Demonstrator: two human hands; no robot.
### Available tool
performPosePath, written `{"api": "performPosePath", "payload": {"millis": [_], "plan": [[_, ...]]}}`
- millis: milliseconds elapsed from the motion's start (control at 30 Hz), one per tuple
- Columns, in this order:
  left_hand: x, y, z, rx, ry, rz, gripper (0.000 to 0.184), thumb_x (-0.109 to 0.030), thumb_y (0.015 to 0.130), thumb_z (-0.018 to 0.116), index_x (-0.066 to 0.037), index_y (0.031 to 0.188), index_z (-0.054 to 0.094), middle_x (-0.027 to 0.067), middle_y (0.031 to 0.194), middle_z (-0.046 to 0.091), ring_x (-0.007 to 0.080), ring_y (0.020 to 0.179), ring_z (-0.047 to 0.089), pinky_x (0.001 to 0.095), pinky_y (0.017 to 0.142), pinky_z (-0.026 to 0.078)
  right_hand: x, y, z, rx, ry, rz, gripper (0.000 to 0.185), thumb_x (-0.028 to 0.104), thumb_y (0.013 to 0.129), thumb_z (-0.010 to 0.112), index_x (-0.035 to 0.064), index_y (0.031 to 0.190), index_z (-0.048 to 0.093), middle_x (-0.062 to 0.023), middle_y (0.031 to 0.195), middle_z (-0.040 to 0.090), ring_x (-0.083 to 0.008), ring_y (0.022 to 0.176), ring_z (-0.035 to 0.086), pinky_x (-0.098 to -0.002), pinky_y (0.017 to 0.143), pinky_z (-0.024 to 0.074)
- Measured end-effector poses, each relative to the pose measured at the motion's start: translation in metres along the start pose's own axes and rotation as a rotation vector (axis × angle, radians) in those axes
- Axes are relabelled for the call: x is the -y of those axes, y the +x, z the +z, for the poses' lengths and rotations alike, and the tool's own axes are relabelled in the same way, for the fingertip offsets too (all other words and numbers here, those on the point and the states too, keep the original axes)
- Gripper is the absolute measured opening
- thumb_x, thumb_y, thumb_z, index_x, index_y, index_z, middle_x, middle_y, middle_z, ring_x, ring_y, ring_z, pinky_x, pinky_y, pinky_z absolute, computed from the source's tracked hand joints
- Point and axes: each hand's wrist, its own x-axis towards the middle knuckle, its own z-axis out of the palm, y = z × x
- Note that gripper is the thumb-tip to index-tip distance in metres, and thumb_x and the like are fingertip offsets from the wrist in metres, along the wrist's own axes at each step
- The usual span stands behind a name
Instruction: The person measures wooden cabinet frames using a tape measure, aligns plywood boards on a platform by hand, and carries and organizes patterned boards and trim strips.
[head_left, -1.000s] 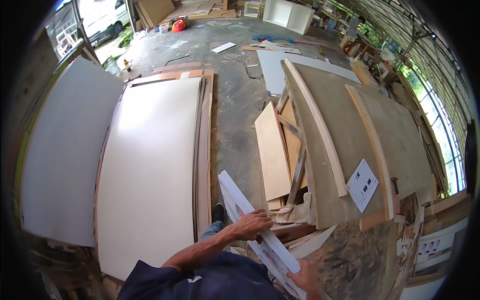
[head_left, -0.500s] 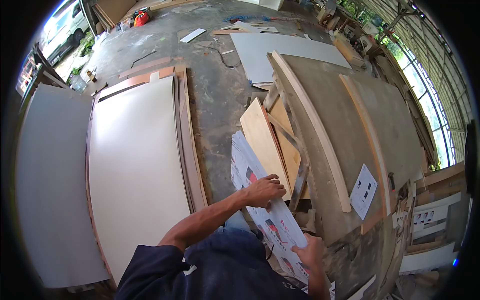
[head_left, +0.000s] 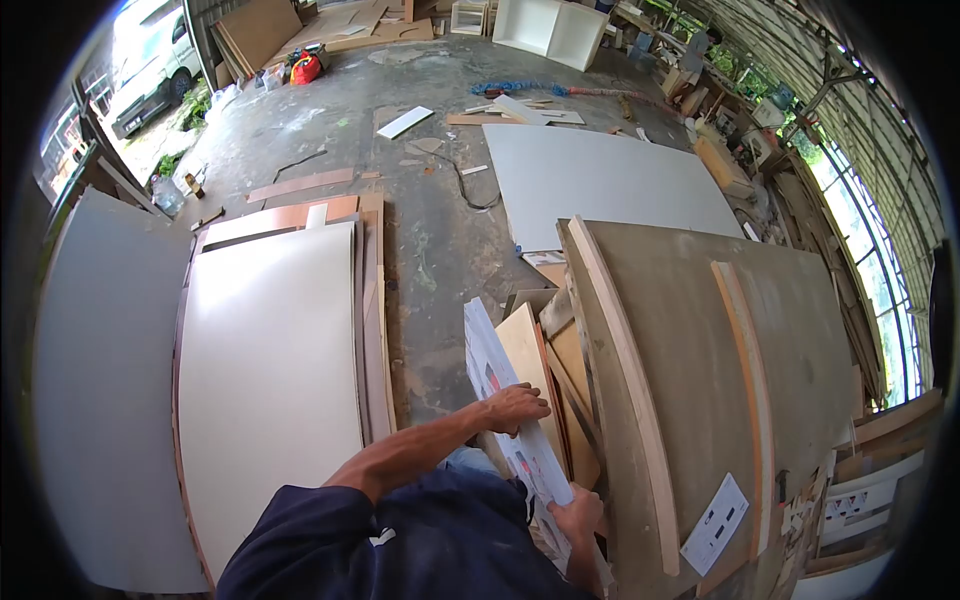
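A long, narrow white board (head_left: 481, 335) with red and black printing stands tilted in front of my body. My left hand (head_left: 517, 408) is closed over its upper edge, about midway along. Closer to my body, my right hand (head_left: 578, 515) grips the same edge, its thumb on top. Plywood offcuts (head_left: 522, 350) lean just to the right of the board, beside a large brown worktable (head_left: 690, 400). The board's lower near end is partly hidden by my torso and right arm.
Stacked white sheets (head_left: 275, 330) lie to my left, with a grey panel (head_left: 115, 390) beyond them. Wooden strips (head_left: 625, 390) run along the worktable, where a small printed sheet (head_left: 715, 524) lies. Another white sheet (head_left: 610, 180) is ahead, and scraps (head_left: 405, 122) lie on the concrete floor.
My view has tipped up, so more floor and a white cabinet at the back show. Both hands keep hold of the board, which now appears steeper and more edge-on.
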Motion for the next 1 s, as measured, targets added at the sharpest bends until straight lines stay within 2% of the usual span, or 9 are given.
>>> {"api": "performPosePath", "payload": {"millis": [233,267,333,400,467,567,767,833,1000], "plan": [[0.137,0.041,-0.072,-0.007,0.033,-0.049,0.05,-0.01,0.043,0.081,-0.008,0.087,0.058,0.0033,0.091,0.061,0.0258,0.095,0.054,0.0374,0.089,0.042,0.059,0.145,0.001,-0.06,0.009,0.006,0.031,0.021,0.055,0.075,0.0049,0.08,0.066,-0.0192,0.074,0.064,-0.0374,0.073,0.064,-0.0436,0.066,0.0498],[0.156,0.044,-0.081,-0.083,-0.003,-0.016,0.041,-0.009,0.045,0.078,-0.008,0.078,0.054,0.004,0.085,0.058,0.0268,0.091,0.053,0.0376,0.085,0.042,0.068,0.166,0.002,-0.07,0.025,0.014,0.031,0.021,0.055,0.075,0.0051,0.08,0.066,-0.019,0.074,0.064,-0.0375,0.073,0.064,-0.0436,0.066,0.0498],[0.2,0.043,-0.091,-0.113,-0.03,0.003,0.04,-0.008,0.045,0.077,-0.008,0.077,0.053,0.0045,0.084,0.058,0.0271,0.091,0.053,0.0377,0.085,0.042,0.091,0.202,0.013,-0.064,0.048,0.017,0.032,0.021,0.055,0.075,0.0052,0.081,0.066,-0.019,0.074,0.064,-0.0376,0.073,0.064,-0.0434,0.066,0.0498],[0.252,0.051,-0.105,-0.178,-0.045,0.024,0.039,-0.006,0.045,0.076,-0.007,0.076,0.053,0.005,0.084,0.057,0.0274,0.09,0.053,0.0377,0.084,0.042,0.111,0.25,0.02,-0.077,0.049,-0.002,0.032,0.021,0.055,0.075,0.0052,0.082,0.066,-0.019,0.074,0.064,-0.0377,0.074,0.064,-0.0433,0.066,0.0499],[0.307,0.056,-0.124,-0.072,-0.063,0.016,0.048,-0.006,0.041,0.079,-0.007,0.085,0.06,0.0057,0.091,0.062,0.0273,0.096,0.054,0.0376,0.089,0.042,0.134,0.297,0.028,-0.074,0.052,-0.022,0.033,0.023,0.055,0.074,0.0061,0.082,0.066,-0.02,0.074,0.065,-0.0388,0.073,0.063,-0.0455,0.067,0.0499],[0.397,0.064,-0.157,-0.105,-0.166,0.088,0.046,-0.007,0.041,0.08,-0.007,0.081,0.058,0.0062,0.089,0.061,0.0281,0.095,0.054,0.0378,0.087,0.042,0.18,0.375,0.037,-0.078,0.024,-0.011,0.033,0.026,0.054,0.074,0.0059,0.08,0.065,-0.0206,0.074,0.064,-0.0394,0.073,0.063,-0.0468,0.067,0.0498],[0.559,0.094,-0.267,-0.123,-0.098,0.21,0.044,-0.01,0.042,0.079,-0.007,0.078,0.055,0.0053,0.087,0.06,0.0277,0.095,0.055,0.0383,0.087,0.043,0.293,0.525,0.014,-0.05,0.06,0.018,0.033,0.025,0.055,0.073,0.0046,0.079,0.065,-0.0212,0.07,0.063,-0.0394,0.071,0.063,-0.0461,0.064,0.0497],[0.6,0.103,-0.313,-0.054,-0.077,0.207,0.046,-0.008,0.045,0.075,-0.005,0.088,0.058,0.0074,0.093,0.059,0.0276,0.098,0.054,0.0373,0.091,0.041,0.332,0.568,0.004,-0.099,0.007,0.084,0.033,0.024,0.055,0.072,0.0036,0.078,0.063,-0.0213,0.068,0.062,-0.0394,0.07,0.063,-0.0455,0.063,0.05],[0.721,0.124,-0.4,-0.189,-0.025,0.302,0.038,-0.008,0.047,0.07,-0.004,0.082,0.057,0.0074,0.086,0.058,0.0267,0.091,0.055,0.0366,0.085,0.044,0.412,0.691,0.006,-0.2,0.002,0.042,0.032,0.024,0.053,0.072,0.0022,0.073,0.059,-0.0216,0.068,0.062,-0.0399,0.069,0.063,-0.0464,0.063,0.0497]]}}
